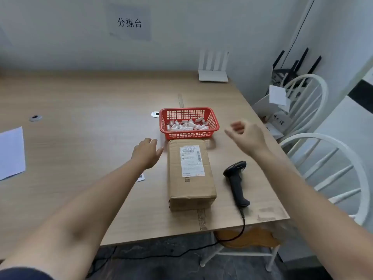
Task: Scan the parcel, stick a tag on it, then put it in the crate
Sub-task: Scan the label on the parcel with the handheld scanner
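Observation:
A brown cardboard parcel point(190, 178) with a white shipping label on top lies flat on the wooden table point(84, 110). A black corded barcode scanner point(236, 181) lies just right of it. Behind the parcel stands a red mesh basket point(189, 134) holding several small white tags. My left hand point(147, 152) hovers beside the parcel's far left corner, fingers apart and holding nothing. To the right of the basket, my right hand point(247, 136) floats above the table with fingers loosely curled and nothing visible in it.
A white sheet of paper point(11, 152) lies at the table's left edge, and a small card point(141, 177) peeks out under my left forearm. A white router point(213, 67) stands at the back. Two white chairs point(333, 170) crowd the table's right side, one stacked with boxes.

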Available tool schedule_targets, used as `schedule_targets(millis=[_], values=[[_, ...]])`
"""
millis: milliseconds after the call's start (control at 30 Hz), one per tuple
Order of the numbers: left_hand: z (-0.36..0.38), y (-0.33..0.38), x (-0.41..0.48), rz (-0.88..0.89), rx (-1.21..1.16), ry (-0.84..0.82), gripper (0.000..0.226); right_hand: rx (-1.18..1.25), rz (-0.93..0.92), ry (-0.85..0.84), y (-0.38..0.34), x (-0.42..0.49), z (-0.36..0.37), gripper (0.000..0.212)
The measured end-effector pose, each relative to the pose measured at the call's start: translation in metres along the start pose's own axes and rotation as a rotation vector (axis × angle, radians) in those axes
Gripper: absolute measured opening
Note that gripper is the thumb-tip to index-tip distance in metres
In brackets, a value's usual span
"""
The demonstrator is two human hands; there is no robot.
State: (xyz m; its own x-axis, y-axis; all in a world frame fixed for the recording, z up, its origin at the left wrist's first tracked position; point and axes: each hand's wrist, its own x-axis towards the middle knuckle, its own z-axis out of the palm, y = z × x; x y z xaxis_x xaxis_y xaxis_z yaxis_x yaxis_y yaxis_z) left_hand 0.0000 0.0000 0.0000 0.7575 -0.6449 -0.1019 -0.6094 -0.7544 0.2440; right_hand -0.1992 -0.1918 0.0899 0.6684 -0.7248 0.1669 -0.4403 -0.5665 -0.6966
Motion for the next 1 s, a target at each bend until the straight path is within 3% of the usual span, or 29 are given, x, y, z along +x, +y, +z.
schedule_targets(millis=[133, 300, 467, 633, 767, 900, 1000], values=[[0.005, -0.002, 0.001, -0.016, 0.012, -0.031, 0.052, -0.296, 0.423, -0.202, 0.066, -0.007, 0.049, 0.059], [0.011, 0.004, 0.0, 0.003, -0.012, -0.022, 0.051, -0.369, 0.575, -0.255, 0.103, -0.03, 0.096, 0.075], [0.018, 0.001, 0.001, 0.014, -0.007, -0.032, 0.053, -0.35, 0.714, -0.25, 0.121, -0.037, 0.114, 0.076], [0.026, -0.005, -0.003, -0.001, -0.004, -0.054, 0.053, -0.349, 0.762, -0.15, 0.147, -0.045, 0.12, 0.047], [0.036, -0.008, -0.005, 0.027, 0.004, -0.089, 0.053, -0.145, 0.807, -0.138, 0.136, -0.048, 0.117, 0.056], [0.043, -0.01, -0.005, 0.036, -0.021, -0.123, 0.054, 0.108, 0.659, -0.022, 0.106, -0.031, 0.107, 0.04], [0.053, -0.006, -0.004, 0.009, -0.116, -0.166, 0.056, 0.272, 0.493, -0.03, 0.085, -0.023, 0.102, 0.024]])
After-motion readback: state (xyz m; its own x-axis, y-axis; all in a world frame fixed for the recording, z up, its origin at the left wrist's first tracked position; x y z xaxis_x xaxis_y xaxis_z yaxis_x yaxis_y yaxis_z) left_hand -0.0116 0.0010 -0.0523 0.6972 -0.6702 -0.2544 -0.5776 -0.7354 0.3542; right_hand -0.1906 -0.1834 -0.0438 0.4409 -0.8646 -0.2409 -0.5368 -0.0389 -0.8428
